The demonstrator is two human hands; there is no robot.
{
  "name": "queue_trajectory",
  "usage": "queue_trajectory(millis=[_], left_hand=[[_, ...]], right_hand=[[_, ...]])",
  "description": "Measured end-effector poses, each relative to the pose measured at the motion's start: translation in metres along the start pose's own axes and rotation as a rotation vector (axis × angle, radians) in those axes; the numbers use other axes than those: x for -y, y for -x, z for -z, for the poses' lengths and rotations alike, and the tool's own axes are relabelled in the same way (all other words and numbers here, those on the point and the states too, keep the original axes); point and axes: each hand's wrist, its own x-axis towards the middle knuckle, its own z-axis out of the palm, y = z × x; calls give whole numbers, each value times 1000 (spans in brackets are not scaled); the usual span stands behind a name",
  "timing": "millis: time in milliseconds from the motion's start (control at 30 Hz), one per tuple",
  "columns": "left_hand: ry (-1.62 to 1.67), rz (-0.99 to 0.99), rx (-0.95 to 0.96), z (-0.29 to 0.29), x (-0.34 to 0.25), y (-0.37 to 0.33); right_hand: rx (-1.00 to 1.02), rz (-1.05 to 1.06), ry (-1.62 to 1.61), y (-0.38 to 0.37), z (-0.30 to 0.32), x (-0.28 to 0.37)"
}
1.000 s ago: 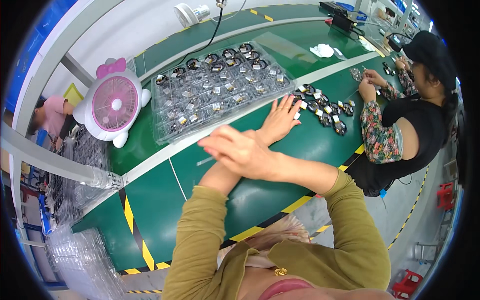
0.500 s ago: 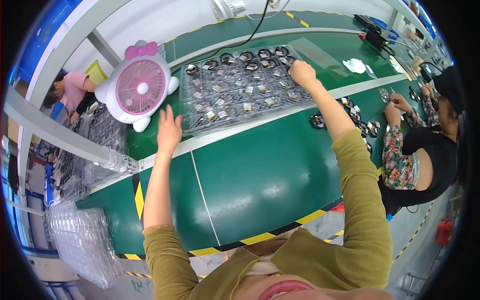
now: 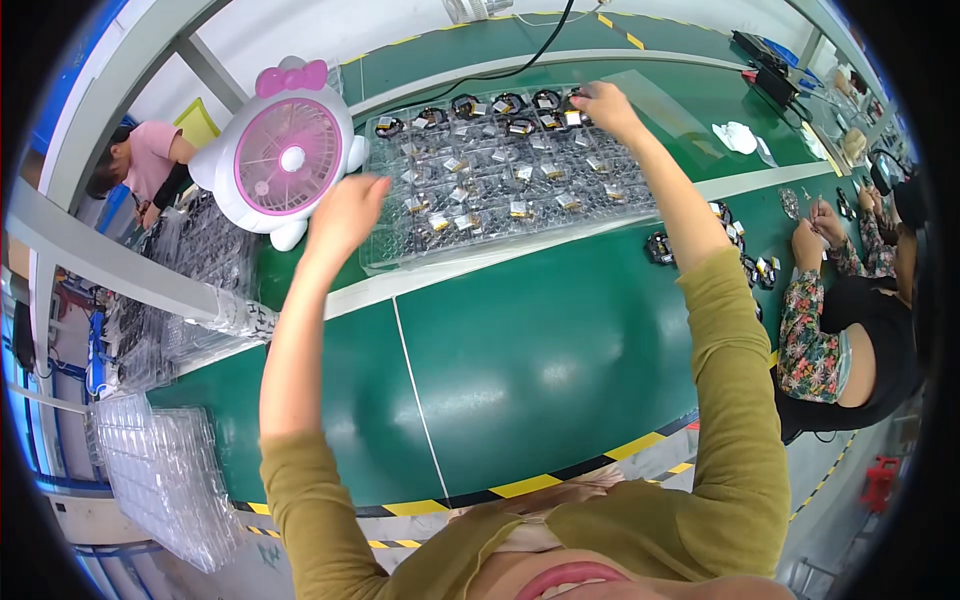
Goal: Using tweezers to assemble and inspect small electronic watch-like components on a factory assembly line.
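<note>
My right hand point(image 3: 608, 110) reaches to the far right corner of a clear plastic tray point(image 3: 385, 250). Its fingers are closed at a small black round part point(image 3: 576, 98) that has a pale patch, in a compartment there. Several similar black parts line the far row, and smaller pale-and-yellow pieces show in the nearer compartments. My left hand point(image 3: 345, 215) is raised by the tray's left edge, in front of a fan. Its back faces up and one digit points right; the other fingers are bent out of sight, so its grip is unclear.
The white-and-pink animal-shaped fan point(image 3: 290, 160) stands left of the tray. More black parts point(image 3: 660, 248) lie on the green table point(image 3: 500, 370) at right, near a co-worker's hands point(image 3: 815, 235). Stacked clear trays point(image 3: 165, 480) stand at lower left. Another person point(image 3: 150, 165) sits beyond the grey frame post.
My left hand has risen toward the tray's left edge, and its spread fingers have bent. My right hand has moved farther along the tray's right end, into the corner. The view has shifted slightly.
</note>
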Motion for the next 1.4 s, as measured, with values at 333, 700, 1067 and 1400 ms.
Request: queue_trajectory(millis=[333, 700, 1067, 1400], left_hand=[[-144, -17, 12, -126, -96, -132], [-27, 53, 4, -144, -86, -158], [490, 206, -73, -147, -70, -157], [1128, 259, 475, -51, -59, 41]], right_hand=[[204, -38, 614, 6, -36, 65], [181, -128, 311, -30, -54, 9], [287, -186, 501, -6, -41, 53], [495, -134, 378, -21, -46, 28]])
